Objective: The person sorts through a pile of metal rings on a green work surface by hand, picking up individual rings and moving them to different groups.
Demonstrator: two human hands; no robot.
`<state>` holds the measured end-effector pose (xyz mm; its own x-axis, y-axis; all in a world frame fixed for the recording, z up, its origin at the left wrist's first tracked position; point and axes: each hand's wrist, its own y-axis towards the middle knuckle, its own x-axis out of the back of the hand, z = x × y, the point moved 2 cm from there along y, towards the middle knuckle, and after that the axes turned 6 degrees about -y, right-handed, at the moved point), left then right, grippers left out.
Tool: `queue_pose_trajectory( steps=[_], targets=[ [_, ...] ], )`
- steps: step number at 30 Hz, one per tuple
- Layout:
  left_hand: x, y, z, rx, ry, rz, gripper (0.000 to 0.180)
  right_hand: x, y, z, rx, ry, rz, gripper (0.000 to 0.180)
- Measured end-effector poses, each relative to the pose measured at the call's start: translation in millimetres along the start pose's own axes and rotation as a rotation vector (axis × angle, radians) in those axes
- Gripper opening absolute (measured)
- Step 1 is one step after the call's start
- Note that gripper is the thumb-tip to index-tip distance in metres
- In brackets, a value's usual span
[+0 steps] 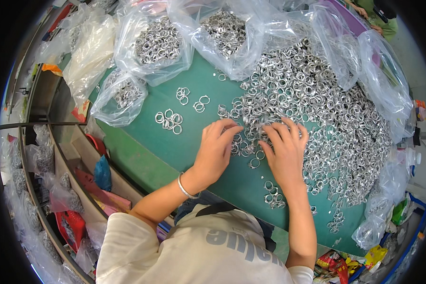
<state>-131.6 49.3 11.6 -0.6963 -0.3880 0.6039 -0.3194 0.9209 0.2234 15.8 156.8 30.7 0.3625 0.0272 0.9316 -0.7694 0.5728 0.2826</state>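
A wide heap of silver-coloured metal rings [336, 109] spreads over the green tabletop [175, 154]. My left hand [215, 149], with a bangle [184, 187] on its wrist, is at the heap's near left edge. Its thumb and fingertips come together beside some rings; whatever is between them is too small to make out. To its right, my right hand [288, 154] lies over the rings with fingers spread, fingertips touching them. Left of my hands lie small separate groups of rings [169, 120], with another pair [201, 104] nearby. A small cluster [273, 195] rests under my right wrist.
Clear plastic bags of rings [158, 42] line the table's far side, with a smaller bag [124, 92] at the left. More plastic bags [386, 80] edge the right side. Compartments with bagged parts [45, 158] stand at the left. Part of another person [383, 19] shows at the far right.
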Motion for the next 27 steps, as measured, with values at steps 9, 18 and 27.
queue_pose_trajectory(
  steps=[9,18,27],
  targets=[
    [7,-2,3,0.04,0.055,-0.126,0.036,14,-30,-22,-0.288,-0.075,-0.136,0.027],
    [3,4,-3,0.007,0.138,-0.101,0.036,-12,14,20,-0.061,0.133,-0.018,0.014],
    [5,7,11,-0.039,-0.017,-0.093,0.024,5,-5,-4,-0.238,0.098,-0.128,0.012]
  ],
)
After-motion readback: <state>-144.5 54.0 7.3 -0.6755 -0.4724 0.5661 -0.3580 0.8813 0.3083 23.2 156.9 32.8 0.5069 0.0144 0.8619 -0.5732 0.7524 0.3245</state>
